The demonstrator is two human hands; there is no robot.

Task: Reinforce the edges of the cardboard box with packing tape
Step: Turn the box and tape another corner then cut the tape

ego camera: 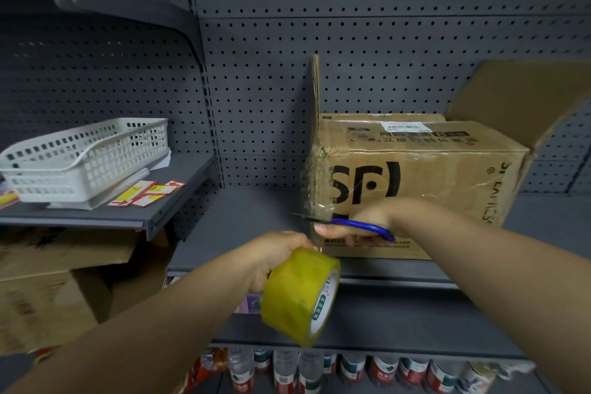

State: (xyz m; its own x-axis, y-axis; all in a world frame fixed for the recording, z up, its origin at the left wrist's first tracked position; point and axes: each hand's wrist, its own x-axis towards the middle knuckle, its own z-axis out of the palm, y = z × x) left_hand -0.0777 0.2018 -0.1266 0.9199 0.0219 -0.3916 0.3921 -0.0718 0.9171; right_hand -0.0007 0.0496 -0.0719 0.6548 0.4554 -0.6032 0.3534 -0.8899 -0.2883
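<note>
- The left arm comes in from the lower left, its bare forearm rising toward the front edge of the shelf [243, 233].
- The left grip [271, 261] curls round a tape roll [300, 294] from above and holds it just in front of that edge.
- The right arm enters from the right side, forearm bare and nearly level.
- The right grip [364, 213] holds scissors [361, 226] by their blue handles, one finger stretched leftward under them, above the shelf near its front edge.
</note>
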